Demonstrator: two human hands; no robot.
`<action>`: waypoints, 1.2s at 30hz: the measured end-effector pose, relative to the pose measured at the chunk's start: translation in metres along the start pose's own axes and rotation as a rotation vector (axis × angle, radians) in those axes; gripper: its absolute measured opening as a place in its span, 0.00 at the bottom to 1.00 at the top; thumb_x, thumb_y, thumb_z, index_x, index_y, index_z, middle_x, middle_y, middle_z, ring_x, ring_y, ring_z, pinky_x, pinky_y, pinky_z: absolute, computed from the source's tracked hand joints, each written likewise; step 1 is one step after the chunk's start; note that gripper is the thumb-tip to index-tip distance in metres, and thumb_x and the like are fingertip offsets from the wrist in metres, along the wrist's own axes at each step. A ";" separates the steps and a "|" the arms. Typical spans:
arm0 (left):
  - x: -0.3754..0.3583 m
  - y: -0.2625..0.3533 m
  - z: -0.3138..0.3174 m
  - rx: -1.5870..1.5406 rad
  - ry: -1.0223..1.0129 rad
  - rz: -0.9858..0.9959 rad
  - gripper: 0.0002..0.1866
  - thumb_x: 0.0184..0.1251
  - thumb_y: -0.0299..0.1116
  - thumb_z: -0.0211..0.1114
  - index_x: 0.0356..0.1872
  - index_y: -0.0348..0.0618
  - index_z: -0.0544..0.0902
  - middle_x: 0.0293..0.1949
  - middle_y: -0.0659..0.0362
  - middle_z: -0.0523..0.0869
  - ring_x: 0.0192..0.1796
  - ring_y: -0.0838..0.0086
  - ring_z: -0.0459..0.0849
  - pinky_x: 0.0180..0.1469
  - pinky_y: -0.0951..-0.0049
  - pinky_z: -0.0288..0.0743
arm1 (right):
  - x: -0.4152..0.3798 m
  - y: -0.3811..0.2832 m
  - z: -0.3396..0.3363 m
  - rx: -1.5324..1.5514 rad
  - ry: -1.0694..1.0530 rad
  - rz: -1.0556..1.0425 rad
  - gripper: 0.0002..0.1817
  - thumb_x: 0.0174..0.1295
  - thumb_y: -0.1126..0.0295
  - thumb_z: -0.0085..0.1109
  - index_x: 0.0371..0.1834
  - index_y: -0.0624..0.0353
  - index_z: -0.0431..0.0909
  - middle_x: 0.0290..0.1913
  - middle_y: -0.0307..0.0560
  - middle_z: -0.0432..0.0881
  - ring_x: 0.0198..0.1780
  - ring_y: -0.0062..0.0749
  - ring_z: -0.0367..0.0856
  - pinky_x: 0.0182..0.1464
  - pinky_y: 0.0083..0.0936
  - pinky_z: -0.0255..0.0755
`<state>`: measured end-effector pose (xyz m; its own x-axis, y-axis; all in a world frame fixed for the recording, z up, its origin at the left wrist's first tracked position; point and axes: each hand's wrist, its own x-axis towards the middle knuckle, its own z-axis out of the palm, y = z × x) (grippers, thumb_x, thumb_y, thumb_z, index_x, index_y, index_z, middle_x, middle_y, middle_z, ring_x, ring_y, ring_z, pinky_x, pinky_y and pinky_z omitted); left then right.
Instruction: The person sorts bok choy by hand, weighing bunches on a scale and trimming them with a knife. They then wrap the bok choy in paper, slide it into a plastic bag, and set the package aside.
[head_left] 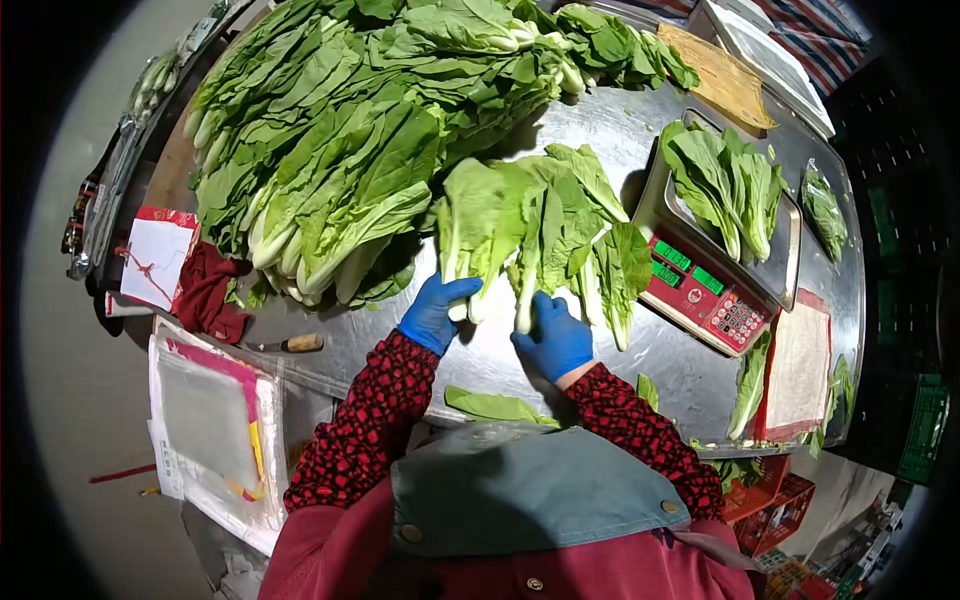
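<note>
My left hand (438, 312), in a blue glove, is closed around the pale stem ends of a bunch of leafy greens (480, 215). Close beside it, my right hand (556, 340), gloved in blue too, grips the white stem of another leafy green (533, 235). Both bunches lie with their leaves pointing away from me on the metal table (380, 340). More loose leaves (622, 275) rest just right of my right hand. A single leaf (500, 406) lies near the table's front edge, below my hands.
A large heap of greens (330, 150) covers the table's far left. On the right, a red scale (700, 290) with lit green digits bears a tray of greens (725, 185). A wooden-handled knife (300, 344) lies at left, near a stack of plastic bags (205, 420).
</note>
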<state>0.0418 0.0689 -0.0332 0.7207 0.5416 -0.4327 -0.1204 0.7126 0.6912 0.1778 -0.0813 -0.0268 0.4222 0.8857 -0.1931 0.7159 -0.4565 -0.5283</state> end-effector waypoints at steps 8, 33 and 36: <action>-0.029 -0.031 -0.032 -0.666 -0.264 -0.260 0.30 0.61 0.27 0.55 0.67 0.42 0.63 0.55 0.51 0.77 0.61 0.56 0.73 0.59 0.48 0.71 | -0.023 0.038 -0.032 1.475 -0.065 0.110 0.28 0.66 0.75 0.45 0.70 0.60 0.53 0.41 0.51 0.80 0.31 0.26 0.80 0.33 0.22 0.76; -0.047 -0.037 0.012 -0.293 0.011 -0.201 0.25 0.60 0.29 0.63 0.59 0.37 0.69 0.50 0.52 0.79 0.53 0.63 0.79 0.50 0.64 0.77 | -0.003 0.059 -0.028 1.149 -0.003 0.319 0.06 0.61 0.70 0.58 0.36 0.61 0.77 0.24 0.36 0.75 0.20 0.17 0.70 0.23 0.17 0.64; -0.049 -0.035 0.024 -0.220 0.005 -0.224 0.24 0.62 0.31 0.63 0.58 0.37 0.71 0.48 0.54 0.81 0.49 0.68 0.81 0.42 0.71 0.76 | -0.014 0.040 -0.023 1.065 -0.054 0.245 0.08 0.61 0.70 0.58 0.40 0.61 0.78 0.23 0.39 0.77 0.21 0.21 0.71 0.24 0.20 0.67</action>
<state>0.0274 0.0068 -0.0226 0.7429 0.3621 -0.5630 -0.1044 0.8935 0.4368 0.2133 -0.1136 -0.0263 0.4444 0.7951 -0.4127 -0.2431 -0.3364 -0.9098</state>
